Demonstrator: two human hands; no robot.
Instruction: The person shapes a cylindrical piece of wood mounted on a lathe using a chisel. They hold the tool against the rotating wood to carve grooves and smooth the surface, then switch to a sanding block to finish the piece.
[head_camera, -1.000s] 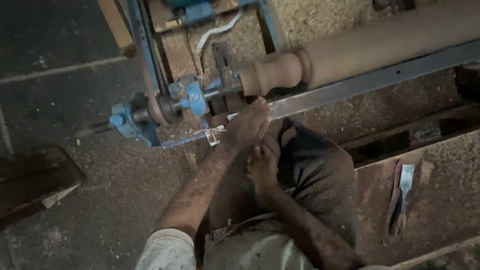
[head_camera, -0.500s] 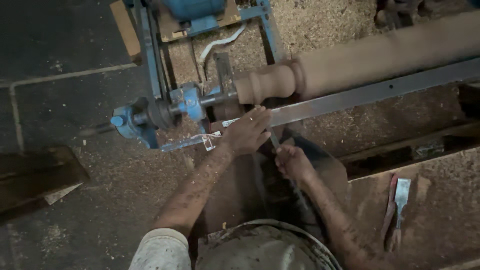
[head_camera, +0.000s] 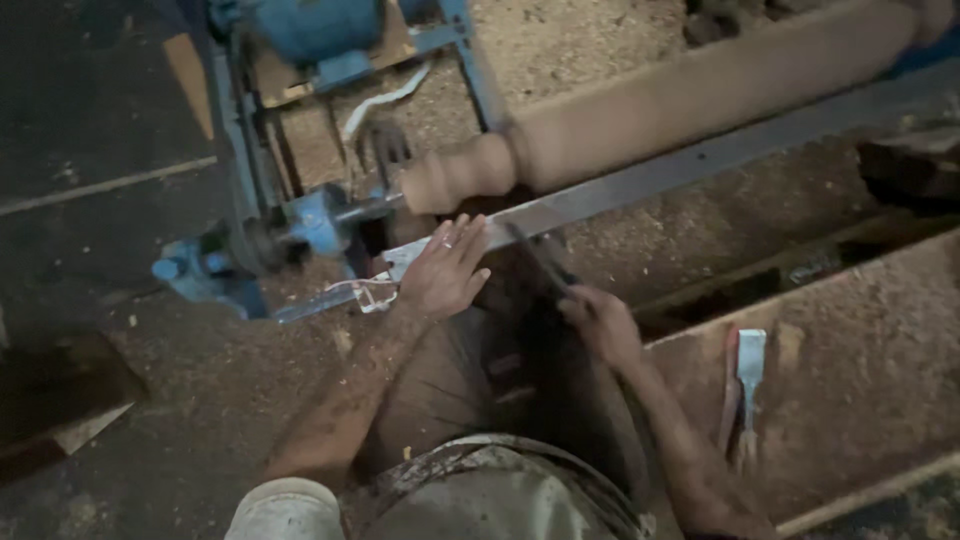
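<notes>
Chisel (head_camera: 535, 262) sits gripped in my right hand (head_camera: 600, 320) just below the spindle (head_camera: 640, 110), my left hand (head_camera: 445, 270) lies flat and open on the rail (head_camera: 700, 160), so I'd brace the blade there and feed gently.

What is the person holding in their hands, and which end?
The right hand grips a dark turning tool by its handle end. The left hand holds nothing; it lies flat on the metal rail.

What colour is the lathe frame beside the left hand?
Blue, seen in the head view: lathe frame, left hand.
</notes>
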